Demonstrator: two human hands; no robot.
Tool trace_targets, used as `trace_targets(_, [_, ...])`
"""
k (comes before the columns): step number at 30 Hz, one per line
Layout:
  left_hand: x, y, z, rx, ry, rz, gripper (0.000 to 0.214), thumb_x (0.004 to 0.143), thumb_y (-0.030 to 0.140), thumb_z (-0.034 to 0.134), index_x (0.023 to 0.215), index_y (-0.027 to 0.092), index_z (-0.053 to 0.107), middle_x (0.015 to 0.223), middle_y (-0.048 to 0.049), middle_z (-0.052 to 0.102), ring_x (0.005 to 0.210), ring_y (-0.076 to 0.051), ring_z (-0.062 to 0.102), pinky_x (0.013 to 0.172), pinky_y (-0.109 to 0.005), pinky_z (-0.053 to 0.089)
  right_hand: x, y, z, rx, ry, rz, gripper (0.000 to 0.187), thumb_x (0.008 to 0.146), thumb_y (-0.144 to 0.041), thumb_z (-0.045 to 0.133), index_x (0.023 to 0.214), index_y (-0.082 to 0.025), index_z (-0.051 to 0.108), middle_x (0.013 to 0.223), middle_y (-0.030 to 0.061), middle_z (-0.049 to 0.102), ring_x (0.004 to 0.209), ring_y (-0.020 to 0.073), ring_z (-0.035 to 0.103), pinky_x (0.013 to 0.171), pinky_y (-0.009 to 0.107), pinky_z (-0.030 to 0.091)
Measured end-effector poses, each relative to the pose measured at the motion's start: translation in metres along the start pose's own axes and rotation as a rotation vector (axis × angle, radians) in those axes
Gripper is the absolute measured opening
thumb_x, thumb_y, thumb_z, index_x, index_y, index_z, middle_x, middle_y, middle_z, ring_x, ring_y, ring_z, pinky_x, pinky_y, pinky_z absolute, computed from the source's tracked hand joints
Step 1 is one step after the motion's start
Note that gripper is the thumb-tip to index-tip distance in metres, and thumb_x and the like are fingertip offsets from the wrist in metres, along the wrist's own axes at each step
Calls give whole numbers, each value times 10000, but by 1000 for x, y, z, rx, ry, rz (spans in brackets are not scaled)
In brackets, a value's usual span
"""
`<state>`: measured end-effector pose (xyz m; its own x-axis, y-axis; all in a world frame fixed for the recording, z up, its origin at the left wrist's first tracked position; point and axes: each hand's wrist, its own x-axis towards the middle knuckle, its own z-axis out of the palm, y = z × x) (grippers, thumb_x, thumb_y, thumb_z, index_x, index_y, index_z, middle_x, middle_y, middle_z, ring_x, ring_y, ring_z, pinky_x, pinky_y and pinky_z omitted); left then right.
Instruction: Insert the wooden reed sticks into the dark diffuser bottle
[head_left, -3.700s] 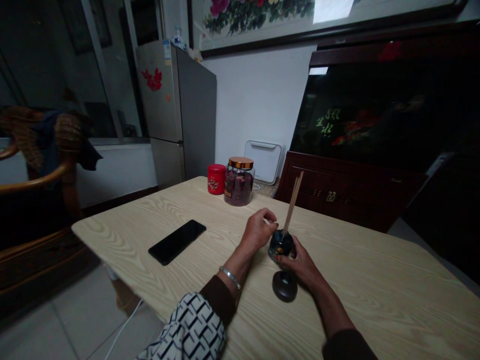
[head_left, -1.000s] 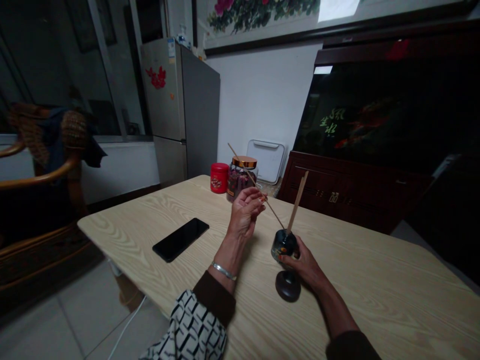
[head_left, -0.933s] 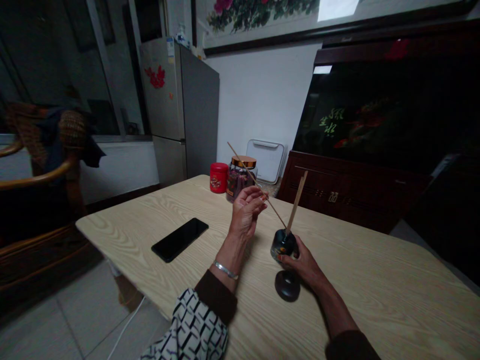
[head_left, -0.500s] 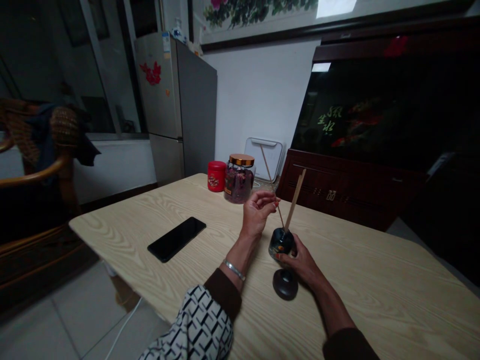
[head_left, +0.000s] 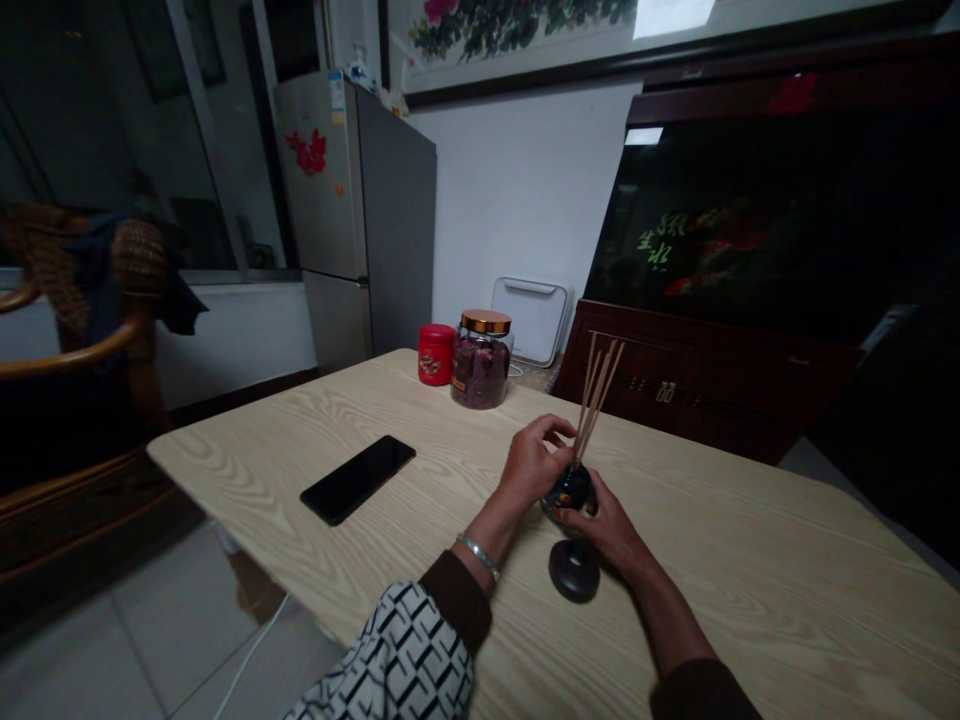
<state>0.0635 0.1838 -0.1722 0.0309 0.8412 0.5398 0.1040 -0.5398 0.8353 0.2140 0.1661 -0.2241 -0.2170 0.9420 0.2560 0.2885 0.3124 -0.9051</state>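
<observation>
A small dark glass diffuser bottle [head_left: 568,492] stands on the table, with several thin reed sticks [head_left: 595,392] fanning up out of its neck. My right hand [head_left: 609,522] is closed around the bottle's right side and front. At the neck, my left hand [head_left: 538,460] has its fingers closed on the lower part of a reed stick, and its fingertips are partly hidden among the sticks. Nearer to me lies a round dark lid [head_left: 574,571] with a hole or hollow in its middle, just below my right hand and touched by neither hand.
A black phone [head_left: 358,480] lies left on the wooden table [head_left: 420,560]. At the far edge stand a red canister [head_left: 436,355] and a large jar [head_left: 481,370] with a copper-coloured lid. Behind are a white flat appliance [head_left: 529,318], a fridge [head_left: 326,200] and a dark cabinet [head_left: 697,385].
My left hand has moved right and down to the bottle's neck. The stick it held apart now stands with the others, which have spread out. My right hand still holds the bottle.
</observation>
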Motion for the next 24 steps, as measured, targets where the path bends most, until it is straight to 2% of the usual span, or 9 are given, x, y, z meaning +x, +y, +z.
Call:
trace_targets(4, [-7,-7,-8,103,3,-10,305,667,70,621,952,178,636,1051,-32,571,735,-88,569,661,-203,456,-1,0,-1,17,-18,-21,593,673,-308,709,1223,-205,511,1078,57,642,968,241,576,866,378,430])
trace_targets(13, [-20,-29,-43,313,211,-207,143,775,181,572,916,196,574,854,5,627,665,-102,549,665,-226,419,-1,5,0,14,-23,30,598,671,-310,702,1221,-204,490,1096,54,650,1021,243,584,906,379,413])
trace_targets(19, [-36,-45,-42,556,154,-303,141,770,155,543,893,218,572,777,-3,642,743,-151,581,659,-247,381,-1,6,0,-44,-12,36,626,683,-335,700,1254,-201,481,1084,60,646,994,247,579,868,377,421])
trace_targets(24, [-41,-47,-37,659,87,-304,174,787,159,521,935,235,570,863,-28,667,795,-181,598,663,-266,373,0,8,1,-131,41,36,615,712,-382,692,1260,-200,480,1013,45,649,860,222,582,776,367,442])
